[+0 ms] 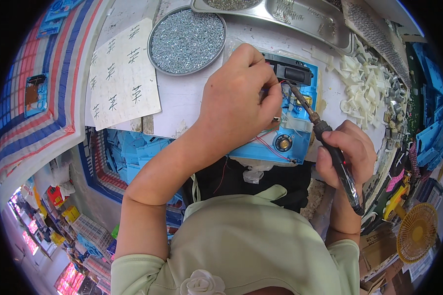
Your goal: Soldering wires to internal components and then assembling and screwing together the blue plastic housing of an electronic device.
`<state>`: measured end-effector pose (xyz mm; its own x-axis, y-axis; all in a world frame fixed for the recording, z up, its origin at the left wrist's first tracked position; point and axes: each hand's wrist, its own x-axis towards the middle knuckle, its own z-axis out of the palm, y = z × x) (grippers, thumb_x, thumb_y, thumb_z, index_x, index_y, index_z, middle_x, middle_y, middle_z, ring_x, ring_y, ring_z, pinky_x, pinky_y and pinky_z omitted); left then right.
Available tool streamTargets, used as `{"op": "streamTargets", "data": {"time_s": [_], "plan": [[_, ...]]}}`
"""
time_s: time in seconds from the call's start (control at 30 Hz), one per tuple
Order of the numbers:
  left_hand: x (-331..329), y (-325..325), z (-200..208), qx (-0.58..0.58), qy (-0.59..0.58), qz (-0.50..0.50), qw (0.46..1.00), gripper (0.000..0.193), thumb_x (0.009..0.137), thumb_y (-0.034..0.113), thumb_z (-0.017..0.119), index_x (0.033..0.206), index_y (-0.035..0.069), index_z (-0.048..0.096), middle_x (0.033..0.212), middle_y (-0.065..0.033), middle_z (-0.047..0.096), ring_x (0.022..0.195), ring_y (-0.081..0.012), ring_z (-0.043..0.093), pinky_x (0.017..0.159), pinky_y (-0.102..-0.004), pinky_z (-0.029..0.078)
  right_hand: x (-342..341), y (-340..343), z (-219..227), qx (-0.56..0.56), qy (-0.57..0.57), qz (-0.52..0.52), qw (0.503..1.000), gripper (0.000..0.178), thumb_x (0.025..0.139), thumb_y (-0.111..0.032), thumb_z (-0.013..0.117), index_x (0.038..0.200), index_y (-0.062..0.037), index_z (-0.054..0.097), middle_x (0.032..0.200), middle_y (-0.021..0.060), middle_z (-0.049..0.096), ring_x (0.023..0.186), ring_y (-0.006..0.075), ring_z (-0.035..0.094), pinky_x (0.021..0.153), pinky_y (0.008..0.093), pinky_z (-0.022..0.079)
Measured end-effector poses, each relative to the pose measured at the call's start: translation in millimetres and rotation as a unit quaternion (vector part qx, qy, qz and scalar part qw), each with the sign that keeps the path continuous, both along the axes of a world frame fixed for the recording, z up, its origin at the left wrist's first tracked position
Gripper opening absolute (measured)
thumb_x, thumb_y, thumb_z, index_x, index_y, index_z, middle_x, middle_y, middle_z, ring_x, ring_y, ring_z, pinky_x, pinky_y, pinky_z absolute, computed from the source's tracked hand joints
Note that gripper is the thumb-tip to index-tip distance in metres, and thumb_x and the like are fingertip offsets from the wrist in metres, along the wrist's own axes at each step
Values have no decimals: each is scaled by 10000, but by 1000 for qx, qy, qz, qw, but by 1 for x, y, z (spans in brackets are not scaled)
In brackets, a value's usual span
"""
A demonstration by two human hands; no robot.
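Note:
A blue plastic casing (275,153) lies on the table in front of me, fitted with a black block (296,74), a yellow component (304,101) and a round, speaker-like part (283,143). Thin red wires (266,145) run across its near end. My right hand (355,147) grips a black-handled soldering iron (335,155), whose tip reaches beside the black block, close to my left fingers. Over the casing's left side, my left hand (238,96) is closed in a pinch. Whatever its fingertips hold is hidden behind the hand.
A round metal dish (187,42) full of small screws and a steel tray (307,17) with more hardware stand at the back. White plastic pieces (366,81) are heaped to the right. Handwritten paper (123,78) lies left; blue parts (133,152) fill a bin below.

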<state>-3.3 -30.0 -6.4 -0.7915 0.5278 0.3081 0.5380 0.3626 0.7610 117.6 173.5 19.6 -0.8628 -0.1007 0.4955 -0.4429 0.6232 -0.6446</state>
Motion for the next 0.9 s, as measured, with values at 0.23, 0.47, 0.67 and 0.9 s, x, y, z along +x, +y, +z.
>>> {"op": "streamTargets", "data": {"time_s": [0.23, 0.47, 0.67, 0.9], "plan": [[0, 1, 0, 3, -2, 2, 1000, 82, 818, 41, 729, 809, -26, 683, 845, -80, 535, 682, -180, 586, 602, -305, 499, -1, 2, 2, 58, 19, 20, 998, 315, 748, -36, 787, 1044, -76, 687, 643, 34, 545, 519, 213, 507, 482, 331, 378], [1, 2, 0, -5, 1, 6, 1000, 88, 811, 38, 734, 800, -28, 678, 847, -81, 542, 678, -178, 596, 600, -303, 503, 7, 4, 5, -3, 3, -7, 1000, 254, 775, -68, 789, 1006, -43, 687, 640, 45, 560, 514, 220, 509, 482, 329, 375], [2, 5, -1, 0, -7, 22, 1000, 104, 774, 69, 746, 760, -1, 670, 869, -96, 570, 704, -244, 618, 624, -360, 518, 7, 11, 5, -2, 3, 2, 1000, 255, 768, -58, 785, 999, -20, 683, 651, 61, 580, 514, 224, 516, 477, 330, 375], [3, 6, 2, -17, 19, 33, 999, 99, 749, 34, 754, 767, -21, 675, 852, -89, 557, 706, -208, 603, 628, -318, 510, 4, 17, 7, -14, 1, 17, 1000, 272, 753, -39, 778, 1004, -12, 679, 673, 73, 614, 514, 224, 518, 481, 328, 382]]}}
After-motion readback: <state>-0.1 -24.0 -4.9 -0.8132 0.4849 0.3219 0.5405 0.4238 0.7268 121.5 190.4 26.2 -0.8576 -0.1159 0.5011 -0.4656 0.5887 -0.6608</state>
